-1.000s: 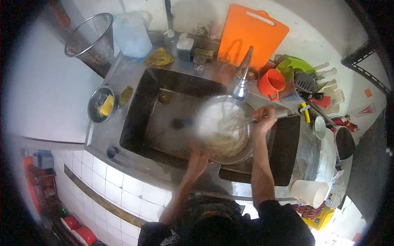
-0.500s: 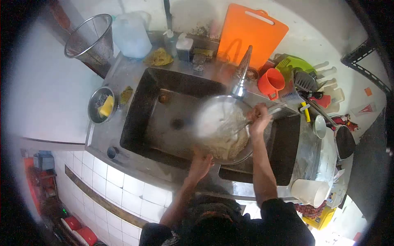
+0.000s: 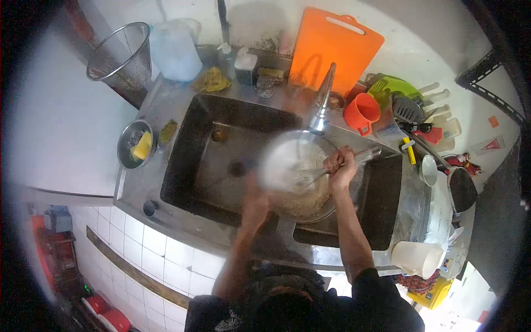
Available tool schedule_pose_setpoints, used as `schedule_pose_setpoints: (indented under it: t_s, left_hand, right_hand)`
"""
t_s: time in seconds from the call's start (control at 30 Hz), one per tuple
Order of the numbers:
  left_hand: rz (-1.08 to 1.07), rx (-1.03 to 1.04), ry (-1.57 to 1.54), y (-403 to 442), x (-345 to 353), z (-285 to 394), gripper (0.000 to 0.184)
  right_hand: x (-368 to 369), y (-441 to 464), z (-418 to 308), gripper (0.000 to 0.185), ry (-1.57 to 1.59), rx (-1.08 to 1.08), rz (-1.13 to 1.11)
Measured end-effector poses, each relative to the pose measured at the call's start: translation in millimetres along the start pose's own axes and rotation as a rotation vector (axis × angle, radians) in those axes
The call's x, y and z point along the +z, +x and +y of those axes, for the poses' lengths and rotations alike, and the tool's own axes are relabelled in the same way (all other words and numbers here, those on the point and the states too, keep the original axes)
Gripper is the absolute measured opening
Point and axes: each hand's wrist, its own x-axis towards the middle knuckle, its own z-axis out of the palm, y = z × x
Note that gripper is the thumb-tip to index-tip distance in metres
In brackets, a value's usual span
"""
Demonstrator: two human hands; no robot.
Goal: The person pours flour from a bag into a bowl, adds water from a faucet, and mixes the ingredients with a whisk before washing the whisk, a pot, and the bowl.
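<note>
A round metal bowl [image 3: 332, 213] rests over the divider of the double sink [image 3: 221, 163], under the faucet [image 3: 319, 120]. It holds a pale, cloudy mixture, partly washed out by glare. My right hand [image 3: 341, 166] is closed round the handle of a whisk [image 3: 315, 176], whose wires reach into the mixture. At the bowl's left side is my left hand [image 3: 256, 203], smeared by motion; its fingers are too blurred to make out, and whether it touches the rim is unclear.
An orange cutting board [image 3: 332, 52] leans on the wall behind the faucet, beside a red mug [image 3: 362, 113]. On the left counter sits a small metal bowl [image 3: 135, 145] with a yellow sponge. A white pitcher [image 3: 416, 259] stands at the right front edge.
My left hand has moved left and slightly up along the bowl's side. My right hand, with the whisk, has shifted slightly left and down, and the whisk's wires now show more clearly.
</note>
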Motion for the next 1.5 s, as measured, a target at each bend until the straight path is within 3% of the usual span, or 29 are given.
schedule_pose_setpoints:
  t_s: [0.03, 0.07, 0.1, 0.17, 0.23, 0.37, 0.43, 0.47, 0.53, 0.57, 0.63, 0.7, 0.77, 0.87, 0.97, 1.03, 1.07, 1.13, 1.17, 1.23, 1.3, 1.37, 1.4, 1.43, 1.5]
  left_hand:
    - [0.051, 0.071, 0.115, 2.3, -3.9, 4.4, 0.067]
    - [0.060, 0.074, 0.118, 3.8, -6.4, 9.8, 0.067]
    - [0.027, 0.034, 0.064, 2.9, -8.5, 18.9, 0.066]
    - [-0.014, -0.010, 0.012, -3.2, -11.5, 32.9, 0.065]
    - [-0.061, -0.095, -0.066, -4.5, -11.0, 42.9, 0.065]
    - [-0.048, -0.094, 0.059, -7.8, -11.6, 46.0, 0.064]
    - [-0.091, -0.171, -0.245, -5.2, -11.0, 45.5, 0.064]
    - [-0.096, -0.170, -0.249, -3.1, -10.6, 42.1, 0.064]
    - [-0.052, 0.042, 0.055, 0.4, -10.2, 28.8, 0.065]
    - [-0.051, 0.043, 0.050, 1.6, -8.5, 22.6, 0.065]
    - [-0.011, 0.109, 0.114, 1.3, -6.3, 14.2, 0.067]
    - [-0.026, 0.049, 0.019, -0.9, -5.6, 12.4, 0.067]
    - [-0.046, -0.009, -0.070, -3.6, -5.2, 22.4, 0.067]
    - [-0.047, -0.110, -0.218, -10.1, -8.8, 48.2, 0.068]
    - [-0.037, -0.009, -0.065, -7.9, -9.3, 52.0, 0.069]
    - [-0.063, -0.175, -0.037, -10.5, -12.6, 61.5, 0.069]
    - [-0.066, -0.178, -0.036, -7.8, -10.6, 43.9, 0.069]
    - [-0.047, 0.030, 0.090, -2.4, -5.2, 4.4, 0.070]
    - [-0.050, 0.026, 0.089, -5.0, -3.2, -3.3, 0.070]
    - [-0.043, 0.003, -0.028, -8.2, -3.0, 12.6, 0.068]
    - [-0.054, -0.046, -0.041, -8.3, -4.6, 28.7, 0.069]
    - [-0.074, -0.098, -0.050, -11.8, -7.1, 41.7, 0.069]
    - [-0.053, -0.139, -0.061, -13.5, -7.3, 47.4, 0.070]
    - [-0.028, -0.182, -0.072, -15.0, -7.3, 49.4, 0.071]
    - [-0.010, -0.098, -0.059, -15.1, -5.6, 37.8, 0.072]
  right_hand:
    - [5.1, -0.5, -8.1, 0.022, -0.078, 0.035, 0.030]
    - [8.7, -1.4, -20.3, 0.020, -0.155, -0.063, -0.033]
    - [12.6, 1.5, -23.3, 0.020, -0.150, -0.059, -0.040]
    - [17.0, 7.3, -26.8, 0.018, 0.070, -0.255, 0.008]
    - [30.6, 6.2, -19.2, 0.018, -0.029, -0.343, 0.083]
    - [38.3, -2.2, 15.3, 0.017, 0.092, -0.261, 0.045]
    - [51.2, -23.9, 12.8, 0.018, 0.054, -0.101, -0.116]
    - [48.0, -31.0, 9.7, 0.018, 0.049, -0.105, -0.114]
    - [36.4, -48.9, 3.2, 0.020, 0.025, 0.154, -0.431]
    - [30.1, -54.8, -1.7, 0.020, 0.021, 0.152, -0.434]
    - [22.7, -59.7, -18.6, 0.020, -0.129, 0.204, -0.379]
    - [23.2, -53.1, -32.6, 0.020, -0.145, 0.212, -0.346]
    - [19.5, -34.9, -31.5, 0.023, -0.232, -0.032, -0.155]
    - [19.8, -9.4, -19.8, 0.014, -0.069, -0.172, -0.115]
    - [32.3, -5.2, 8.0, 0.020, 0.081, -0.139, -0.089]
    - [40.6, -17.0, 10.3, 0.015, 0.156, -0.065, -0.102]
    - [39.6, -22.7, 6.3, 0.013, 0.038, 0.044, -0.193]
    - [45.6, -29.4, -16.8, 0.011, -0.150, 0.246, -0.347]
    - [40.4, -21.9, -12.1, 0.011, -0.152, 0.249, -0.343]
    - [44.3, -9.2, -9.0, 0.012, -0.360, -0.059, -0.066]
    - [31.3, -5.7, -8.8, 0.014, -0.242, -0.030, -0.126]
    - [11.2, -2.2, 10.7, 0.019, 0.138, -0.013, -0.287]
    - [14.6, -9.3, 1.6, 0.021, 0.096, 0.193, -0.247]
    - [19.5, -10.3, -7.9, 0.021, 0.095, 0.193, -0.247]
    - [24.0, -9.3, -20.6, 0.024, -0.248, -0.014, -0.076]
